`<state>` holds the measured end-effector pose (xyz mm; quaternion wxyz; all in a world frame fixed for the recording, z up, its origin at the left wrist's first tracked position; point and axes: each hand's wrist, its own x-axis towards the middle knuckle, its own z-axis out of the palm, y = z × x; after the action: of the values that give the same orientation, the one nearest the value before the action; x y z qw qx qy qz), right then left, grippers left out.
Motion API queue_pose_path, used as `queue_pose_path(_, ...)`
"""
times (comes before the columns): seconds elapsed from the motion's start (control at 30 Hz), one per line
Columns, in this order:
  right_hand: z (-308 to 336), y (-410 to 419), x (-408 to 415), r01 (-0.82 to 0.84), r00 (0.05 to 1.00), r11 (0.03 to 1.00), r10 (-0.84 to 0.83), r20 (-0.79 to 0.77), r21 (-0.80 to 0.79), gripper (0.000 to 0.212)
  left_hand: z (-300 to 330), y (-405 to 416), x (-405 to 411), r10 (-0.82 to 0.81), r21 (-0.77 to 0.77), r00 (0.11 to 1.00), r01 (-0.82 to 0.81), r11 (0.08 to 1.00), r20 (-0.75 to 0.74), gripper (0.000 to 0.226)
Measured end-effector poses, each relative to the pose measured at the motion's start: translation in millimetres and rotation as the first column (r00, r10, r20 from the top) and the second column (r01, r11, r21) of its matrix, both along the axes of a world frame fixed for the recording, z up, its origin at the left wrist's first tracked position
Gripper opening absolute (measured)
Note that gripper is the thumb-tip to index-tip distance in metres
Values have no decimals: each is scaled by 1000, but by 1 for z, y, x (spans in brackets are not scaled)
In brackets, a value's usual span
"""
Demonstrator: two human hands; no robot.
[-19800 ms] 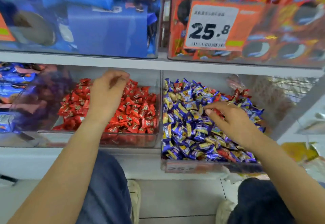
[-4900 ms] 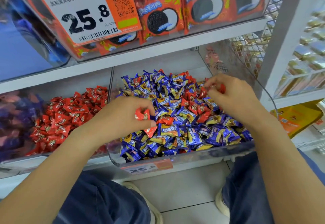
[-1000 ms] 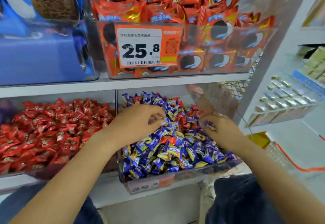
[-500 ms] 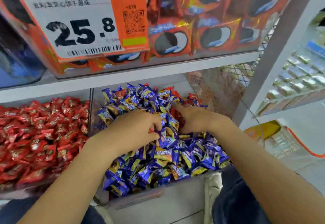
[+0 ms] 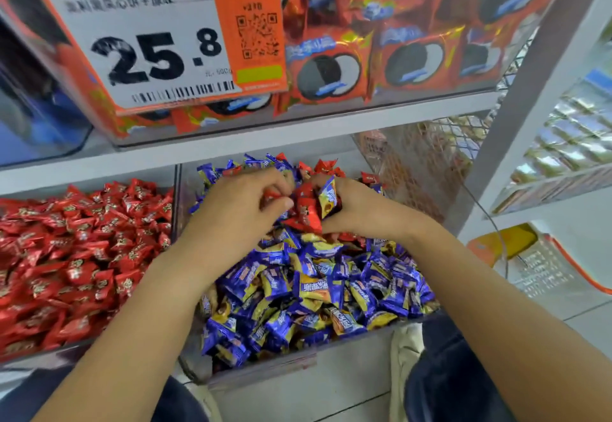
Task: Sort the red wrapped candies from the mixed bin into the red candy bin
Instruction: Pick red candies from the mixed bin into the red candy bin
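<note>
We are deep in the mixed bin point(image 5: 298, 363) now, both hands working the back of the heap where the red pieces cluster. Our left hand point(image 5: 245, 209) has its fingers curled and pinches a red wrapped candy point(image 5: 272, 194) between thumb and forefinger. Our right hand point(image 5: 356, 209) is curled round a small clutch, red candies point(image 5: 306, 211) with a blue and yellow candy point(image 5: 328, 198) caught among them, though blur hides how many reds it holds. That stray is the thing to mind, we think: let it fall back before we carry anything across, or it ends up in the wrong place. The red candy bin point(image 5: 76, 256) sits just beside on the left, so the left hand has the short trip; we would pass the reds leftward and release low over that pile so nothing bounces out. More red wrappers point(image 5: 326, 166) peek up at the back edge, so this bin is not done yet.
</note>
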<state>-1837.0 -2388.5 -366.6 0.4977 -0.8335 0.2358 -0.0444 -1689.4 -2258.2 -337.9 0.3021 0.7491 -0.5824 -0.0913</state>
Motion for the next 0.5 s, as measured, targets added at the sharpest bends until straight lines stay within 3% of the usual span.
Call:
queue_pose_path(0.1,17,9,-7,-49,998,996,51,25,-69,54,8,5,3,102,-104,994,-106,989,-46,9)
queue_pose_path(0.27,31,8,-30,-108,990,993,112,-84,48,89,9,15,7,101,-115,990,-111,987,-94,8)
queue_pose_path(0.4,34,-7,-48,-28,957,975,-37,-287,-221,87,3,15,5,57,-68,996,-61,996,-61,9)
queue_pose_path(0.5,35,-7,-56,36,942,881,-188,-278,-472,75,0,13,3,16,-10,1000,-16,1000,-17,14)
